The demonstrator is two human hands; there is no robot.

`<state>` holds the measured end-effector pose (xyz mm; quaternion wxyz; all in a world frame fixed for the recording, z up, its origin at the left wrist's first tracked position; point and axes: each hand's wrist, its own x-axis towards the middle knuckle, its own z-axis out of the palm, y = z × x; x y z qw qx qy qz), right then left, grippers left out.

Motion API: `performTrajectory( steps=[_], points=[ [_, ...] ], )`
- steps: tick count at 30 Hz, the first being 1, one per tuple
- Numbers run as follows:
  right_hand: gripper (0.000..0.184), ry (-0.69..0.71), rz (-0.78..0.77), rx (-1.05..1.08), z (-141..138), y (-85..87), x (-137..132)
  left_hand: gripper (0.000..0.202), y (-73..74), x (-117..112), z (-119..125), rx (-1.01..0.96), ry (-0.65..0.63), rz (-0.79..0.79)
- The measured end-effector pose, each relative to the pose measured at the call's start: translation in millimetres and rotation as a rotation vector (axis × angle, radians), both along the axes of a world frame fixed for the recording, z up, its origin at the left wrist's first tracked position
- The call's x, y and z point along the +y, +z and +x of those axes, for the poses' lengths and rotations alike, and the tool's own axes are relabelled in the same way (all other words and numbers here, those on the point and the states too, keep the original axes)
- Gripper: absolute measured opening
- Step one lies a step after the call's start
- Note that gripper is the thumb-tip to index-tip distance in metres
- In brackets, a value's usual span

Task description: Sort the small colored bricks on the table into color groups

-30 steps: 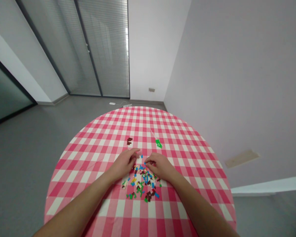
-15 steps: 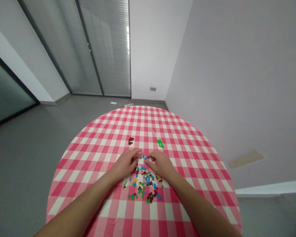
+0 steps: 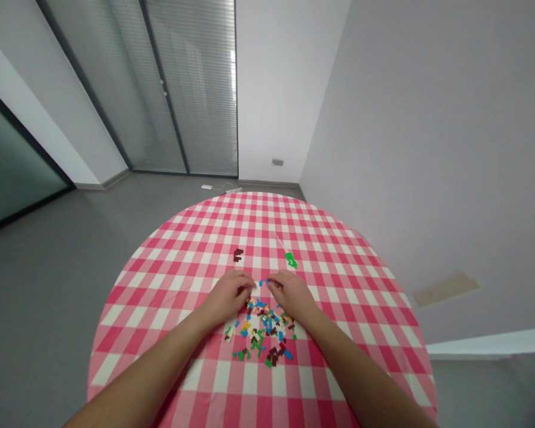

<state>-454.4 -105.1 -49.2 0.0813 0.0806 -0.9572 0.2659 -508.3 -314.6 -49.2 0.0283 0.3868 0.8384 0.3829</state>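
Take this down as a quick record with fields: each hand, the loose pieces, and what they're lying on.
Left hand: curled at the pile's far left edge; any held piece is hidden
Right hand: curled at the pile's far right edge; any held piece is hidden
Pile: small plastic bricks, scattered, in blue, green, brown, yellow, red and white
Set apart: dark brown bricks and green bricks, beyond the hands
Surface: pink-and-white gingham tablecloth on a round table
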Motion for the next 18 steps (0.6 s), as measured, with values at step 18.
performTrajectory(
  steps=[18],
  points=[
    [0.018,0.007,0.094,-0.052,-0.6,7.9,-4.6,0.023,5.4,3.2,1.2,0.101,-0.077,-0.102]
  ],
)
